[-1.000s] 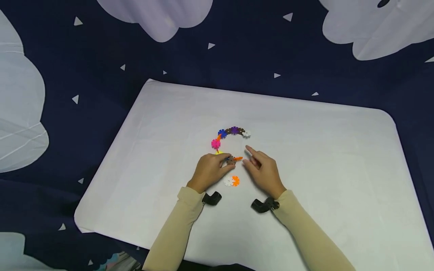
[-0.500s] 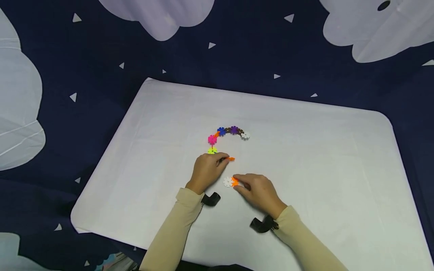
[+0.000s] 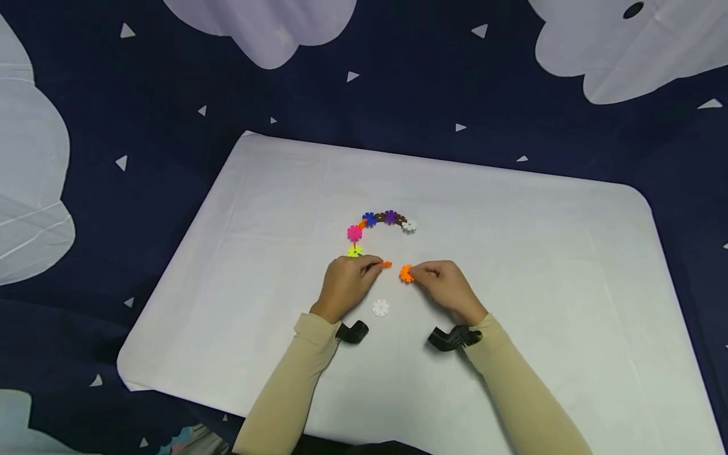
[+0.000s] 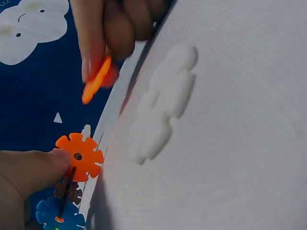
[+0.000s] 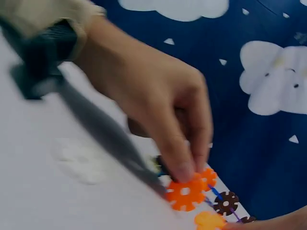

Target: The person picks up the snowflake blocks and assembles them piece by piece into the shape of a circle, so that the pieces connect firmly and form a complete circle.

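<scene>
My left hand [image 3: 345,285] pinches the near end of a chain of notched plastic interlocking discs, where an orange disc [image 4: 82,157] shows beside the thumb. A blue disc [image 4: 58,214] joins it in the left wrist view. My right hand [image 3: 449,287] pinches a loose orange interlocking disc [image 5: 185,195], held a short way right of the chain's end. From the left hand the chain curves away past a yellow disc [image 3: 354,251], a pink disc [image 3: 354,233], a blue disc and a purple disc [image 3: 390,217] to a white one. Part of the chain hides behind the left fingers.
A single white disc [image 3: 380,308] lies on the white-covered table [image 3: 540,284], between the forearms. Each wrist carries a black camera mount, one of them the right mount [image 3: 453,338]. Dark blue cloth with clouds surrounds the table.
My right hand came down to the orange disc beside the white one, took it and lifted it up and right. The white disc stays behind. The left hand and chain shifted slightly left.
</scene>
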`<state>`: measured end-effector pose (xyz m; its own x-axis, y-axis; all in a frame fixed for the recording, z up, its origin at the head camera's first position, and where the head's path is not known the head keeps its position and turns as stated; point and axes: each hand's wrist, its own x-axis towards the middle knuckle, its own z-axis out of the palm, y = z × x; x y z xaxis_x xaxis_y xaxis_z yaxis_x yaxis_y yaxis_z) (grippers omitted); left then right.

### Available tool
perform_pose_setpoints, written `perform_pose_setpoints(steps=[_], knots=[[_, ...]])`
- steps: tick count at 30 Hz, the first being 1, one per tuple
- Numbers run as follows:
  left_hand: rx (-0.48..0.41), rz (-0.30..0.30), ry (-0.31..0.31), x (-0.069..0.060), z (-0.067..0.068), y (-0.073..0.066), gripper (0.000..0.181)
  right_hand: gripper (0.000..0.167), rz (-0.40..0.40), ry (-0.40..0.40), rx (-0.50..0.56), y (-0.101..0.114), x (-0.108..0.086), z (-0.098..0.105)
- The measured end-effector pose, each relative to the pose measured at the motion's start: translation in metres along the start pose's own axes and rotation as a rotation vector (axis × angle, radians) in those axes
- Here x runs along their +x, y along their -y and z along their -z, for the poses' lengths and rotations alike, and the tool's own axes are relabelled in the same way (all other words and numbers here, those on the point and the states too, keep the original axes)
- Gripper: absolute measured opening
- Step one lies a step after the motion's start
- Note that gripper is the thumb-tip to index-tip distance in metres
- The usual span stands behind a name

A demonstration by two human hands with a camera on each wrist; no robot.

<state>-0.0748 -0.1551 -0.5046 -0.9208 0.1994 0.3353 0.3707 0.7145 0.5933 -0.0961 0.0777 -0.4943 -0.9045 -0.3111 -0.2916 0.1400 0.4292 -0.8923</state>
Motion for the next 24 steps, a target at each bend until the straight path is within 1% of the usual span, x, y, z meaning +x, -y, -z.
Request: perform_pose_setpoints(steps=[2, 4, 8, 11, 13, 17, 20, 22, 24], knots=[[-0.010, 0.008, -0.004, 0.000, 0.000, 0.001, 0.013, 0.033, -0.040, 0.036, 0.020, 0.003, 0.012, 0.004], [-0.024, 0.013, -0.008, 0.000, -0.001, 0.002, 0.012, 0.034, -0.065, 0.078, 0.007, 0.006, 0.022, 0.006], [-0.048, 0.010, -0.012, 0.001, -0.006, 0.003, 0.012, 0.030, -0.102, 0.177, -0.012, 0.010, 0.035, 0.011], [-0.074, -0.002, -0.021, 0.002, -0.010, 0.004, 0.012, 0.028, -0.102, 0.234, -0.015, 0.014, 0.039, 0.013], [-0.095, -0.014, -0.039, 0.002, -0.011, 0.005, 0.012, 0.027, -0.090, 0.254, -0.021, 0.016, 0.041, 0.013], [-0.138, -0.035, -0.073, 0.003, -0.013, 0.005, 0.012, 0.026, -0.066, 0.261, -0.022, 0.020, 0.045, 0.012], [-0.148, -0.031, -0.100, 0.003, -0.015, 0.006, 0.012, 0.028, -0.074, 0.248, 0.020, 0.021, 0.048, 0.007], [-0.145, -0.016, -0.106, 0.003, -0.016, 0.005, 0.011, 0.029, -0.075, 0.212, 0.030, 0.020, 0.047, 0.004], [-0.132, 0.002, -0.103, 0.003, -0.017, 0.005, 0.010, 0.032, -0.049, 0.139, 0.002, 0.016, 0.043, 0.001]])
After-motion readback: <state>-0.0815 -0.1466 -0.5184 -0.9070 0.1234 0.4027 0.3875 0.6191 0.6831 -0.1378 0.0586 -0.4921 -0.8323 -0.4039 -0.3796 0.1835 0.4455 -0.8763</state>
